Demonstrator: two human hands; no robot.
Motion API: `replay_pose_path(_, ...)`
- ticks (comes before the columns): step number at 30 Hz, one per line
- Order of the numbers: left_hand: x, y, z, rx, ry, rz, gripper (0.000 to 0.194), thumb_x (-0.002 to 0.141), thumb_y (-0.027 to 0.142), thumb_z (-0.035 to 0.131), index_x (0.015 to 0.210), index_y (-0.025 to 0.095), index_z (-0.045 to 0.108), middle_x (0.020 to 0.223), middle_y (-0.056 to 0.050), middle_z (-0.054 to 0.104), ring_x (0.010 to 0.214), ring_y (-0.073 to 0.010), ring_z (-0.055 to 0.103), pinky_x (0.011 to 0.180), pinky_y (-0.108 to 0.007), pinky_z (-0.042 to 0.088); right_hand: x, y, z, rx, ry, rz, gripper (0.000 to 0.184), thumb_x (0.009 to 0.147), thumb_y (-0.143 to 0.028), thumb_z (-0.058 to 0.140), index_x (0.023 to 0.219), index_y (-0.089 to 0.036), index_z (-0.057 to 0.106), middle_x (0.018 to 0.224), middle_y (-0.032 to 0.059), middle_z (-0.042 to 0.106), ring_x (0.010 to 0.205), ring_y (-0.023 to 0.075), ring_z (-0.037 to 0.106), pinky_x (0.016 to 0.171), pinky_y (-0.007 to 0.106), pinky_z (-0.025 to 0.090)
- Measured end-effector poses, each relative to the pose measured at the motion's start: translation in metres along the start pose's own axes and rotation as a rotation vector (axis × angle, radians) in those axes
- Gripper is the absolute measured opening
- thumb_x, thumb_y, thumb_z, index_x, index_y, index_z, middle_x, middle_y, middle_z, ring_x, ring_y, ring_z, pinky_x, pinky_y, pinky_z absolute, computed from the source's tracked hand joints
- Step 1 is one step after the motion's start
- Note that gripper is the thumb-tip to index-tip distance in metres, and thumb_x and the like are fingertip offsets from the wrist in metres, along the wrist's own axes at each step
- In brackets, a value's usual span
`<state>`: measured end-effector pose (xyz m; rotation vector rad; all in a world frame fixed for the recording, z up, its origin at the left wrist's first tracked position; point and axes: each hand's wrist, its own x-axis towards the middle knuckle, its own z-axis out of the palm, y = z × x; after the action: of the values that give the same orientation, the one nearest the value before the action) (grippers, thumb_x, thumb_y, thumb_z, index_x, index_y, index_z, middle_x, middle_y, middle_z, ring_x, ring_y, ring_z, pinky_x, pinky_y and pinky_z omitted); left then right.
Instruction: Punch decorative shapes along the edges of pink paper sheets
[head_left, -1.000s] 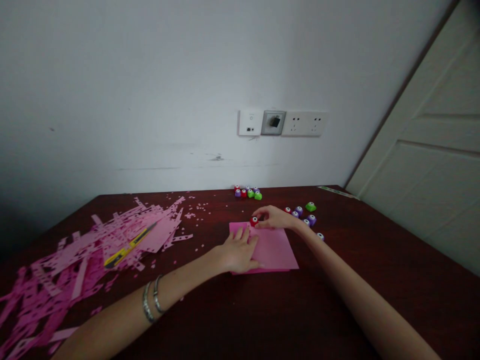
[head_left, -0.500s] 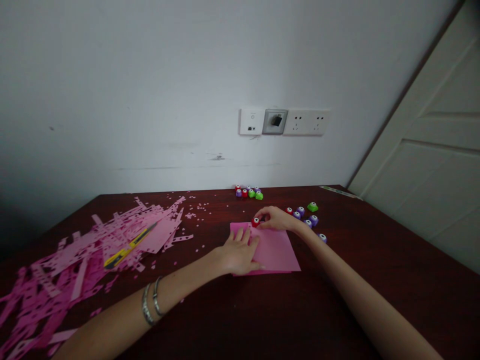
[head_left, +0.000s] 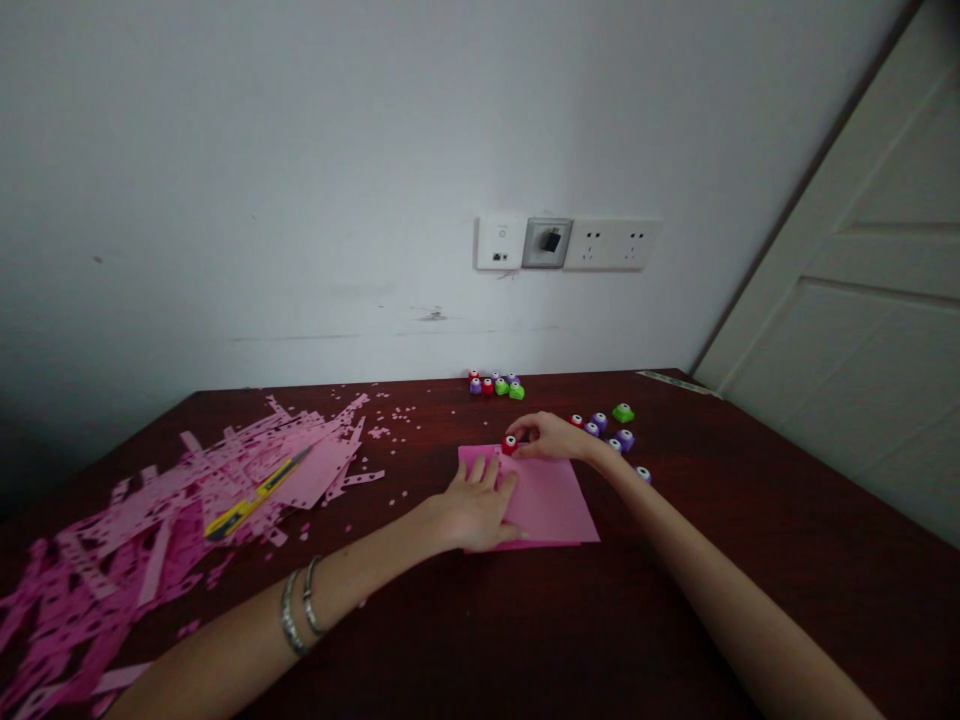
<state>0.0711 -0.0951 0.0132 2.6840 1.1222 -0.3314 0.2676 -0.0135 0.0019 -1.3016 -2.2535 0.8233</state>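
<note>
Sheets of pink paper (head_left: 551, 505) lie on the dark table in front of me, slightly offset from one another. My left hand (head_left: 480, 508) rests flat on their left side with its fingers spread. At the top edge of the paper, my right hand (head_left: 544, 438) grips a small red craft punch (head_left: 510, 444) between thumb and fingers. The punch has a white and dark round top. Whether the paper's edge sits inside its slot is too small to tell.
Purple, red and green punches (head_left: 625, 439) stand to the right, and another group (head_left: 501, 386) is near the wall. On the left lies a heap of punched pink scraps (head_left: 165, 520) with a yellow utility knife (head_left: 255, 497) on top. Tiny cut-outs (head_left: 381, 432) are scattered beside it.
Both hands, the paper and the red punch keep their places relative to one another. The whole view has shifted very slightly.
</note>
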Motion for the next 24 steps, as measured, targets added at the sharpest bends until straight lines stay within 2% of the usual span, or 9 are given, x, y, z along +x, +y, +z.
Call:
replay_pose_path(2,-0.002,0.001,-0.005,0.009,0.046,0.021,0.080,0.079,0.061,0.038,0.138,0.009,0.022,0.144,-0.023,0.015,0.131,-0.0394,0.011,0.100,-0.053,0.019,-0.002,-0.001,-0.005,0.063,0.012,0.053,0.036,0.065,-0.031,0.066,0.095,-0.012,0.065,0.080,0.0042,0.064,0.062,0.0109,0.054,0.055,0.022,0.041)
replay_pose_path(4,0.000,-0.002,-0.015,-0.003,0.172,0.028,0.071,0.080,0.059,0.038,0.131,0.009,0.036,0.137,-0.022,0.031,0.126,-0.0365,0.025,0.097,-0.048,0.027,-0.006,-0.004,-0.011,0.145,-0.003,0.130,0.033,0.067,-0.035,0.063,0.090,-0.012,0.065,0.071,0.0025,0.062,0.052,0.0081,0.048,0.046,0.020,0.037)
replay_pose_path(6,0.008,-0.010,-0.027,-0.075,0.318,-0.010,0.053,0.084,0.050,0.036,0.114,0.009,0.052,0.118,-0.018,0.050,0.110,-0.0287,0.044,0.088,-0.039,0.037,-0.009,-0.006,-0.015,0.228,-0.030,0.214,0.027,0.070,-0.035,0.060,0.082,-0.011,0.066,0.061,0.0005,0.056,0.046,0.0063,0.043,0.040,0.018,0.032)
replay_pose_path(8,0.023,-0.024,-0.037,-0.232,0.358,-0.077,0.040,0.086,0.040,0.034,0.094,0.010,0.060,0.092,-0.011,0.060,0.083,-0.0189,0.055,0.072,-0.030,0.042,-0.011,-0.008,-0.017,0.310,-0.055,0.293,0.024,0.071,-0.034,0.059,0.074,-0.010,0.065,0.054,-0.0008,0.051,0.044,0.0053,0.041,0.037,0.017,0.028)
replay_pose_path(11,0.049,-0.046,-0.042,-0.526,0.170,-0.114,0.037,0.082,0.040,0.042,0.068,0.011,0.061,0.060,-0.003,0.057,0.053,-0.0106,0.050,0.052,-0.023,0.038,-0.009,-0.008,-0.013,0.418,-0.137,0.368,0.024,0.070,-0.033,0.060,0.064,-0.010,0.063,0.051,-0.0008,0.051,0.040,0.0032,0.037,0.033,0.016,0.021)
replay_pose_path(14,0.070,-0.061,-0.038,-0.818,-0.025,-0.143,0.036,0.077,0.043,0.050,0.064,0.011,0.060,0.058,-0.002,0.057,0.044,-0.0067,0.043,0.044,-0.021,0.032,-0.003,-0.007,-0.008,0.482,-0.217,0.429,0.024,0.070,-0.032,0.060,0.059,-0.011,0.061,0.050,-0.0004,0.052,0.037,0.0019,0.034,0.031,0.015,0.018)
replay_pose_path(16,0.078,-0.066,-0.035,-0.941,-0.101,-0.170,0.034,0.075,0.043,0.054,0.067,0.011,0.061,0.059,-0.002,0.058,0.042,-0.0053,0.040,0.042,-0.020,0.028,0.002,-0.006,-0.007,0.502,-0.234,0.470,0.023,0.069,-0.031,0.059,0.059,-0.011,0.060,0.050,-0.0004,0.053,0.037,0.0019,0.035,0.030,0.014,0.018)
replay_pose_path(20,0.083,-0.072,-0.037,-1.045,-0.199,-0.176,0.031,0.069,0.042,0.062,0.070,0.011,0.063,0.060,-0.002,0.056,0.043,-0.0042,0.038,0.041,-0.019,0.020,0.007,-0.002,-0.007,0.522,-0.279,0.519,0.022,0.070,-0.031,0.058,0.063,-0.010,0.062,0.051,-0.0004,0.053,0.037,0.0022,0.036,0.030,0.014,0.019)
replay_pose_path(24,0.084,-0.073,-0.046,-1.042,-0.338,-0.159,0.028,0.066,0.039,0.066,0.067,0.010,0.063,0.056,0.000,0.051,0.042,-0.0038,0.031,0.040,-0.020,0.017,0.011,-0.001,-0.009,0.512,-0.312,0.539,0.022,0.070,-0.031,0.057,0.063,-0.011,0.061,0.051,-0.0006,0.053,0.036,0.0022,0.036,0.030,0.014,0.020)
